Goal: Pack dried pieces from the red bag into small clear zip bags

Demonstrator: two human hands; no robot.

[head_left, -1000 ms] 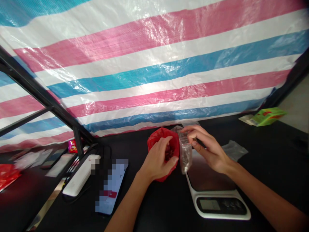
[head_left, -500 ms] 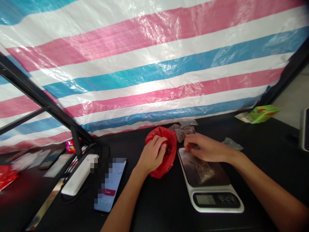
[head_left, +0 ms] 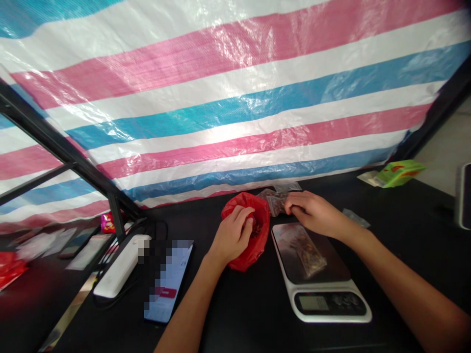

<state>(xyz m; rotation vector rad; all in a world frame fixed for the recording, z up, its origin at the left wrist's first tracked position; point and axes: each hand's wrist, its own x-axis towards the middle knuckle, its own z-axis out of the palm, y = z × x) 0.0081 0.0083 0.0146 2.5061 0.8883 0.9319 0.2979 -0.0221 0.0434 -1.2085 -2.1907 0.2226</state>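
Note:
My left hand (head_left: pixel 232 234) lies over the left rim of a red plastic bag (head_left: pixel 259 247), its fingers curled into the mouth. Dark reddish-brown dried bits show inside; what the fingertips pinch is hidden. Behind the kitchen scale (head_left: pixel 333 314), my right hand (head_left: pixel 312 212) has its thumb and fingers closed at the right end of a small filled zip bag (head_left: pixel 275 205). Another zip bag (head_left: pixel 308 255), holding brown dried pieces, rests flat on the scale's metal plate, free of both hands. The scale's display is too faint to read.
A phone (head_left: pixel 171 279) and a white power strip (head_left: pixel 121 267) with black cables lie left. Clear plastic (head_left: pixel 355 218) and a green packet (head_left: pixel 401 173) are at right. Striped sheeting (head_left: pixel 235 108) hangs behind; a black frame (head_left: pixel 116 215) stands left.
My right hand has set the filled zip bag on the scale, let go, and moved up to the zip bags behind it. My left hand has curled more and stays at the red bag.

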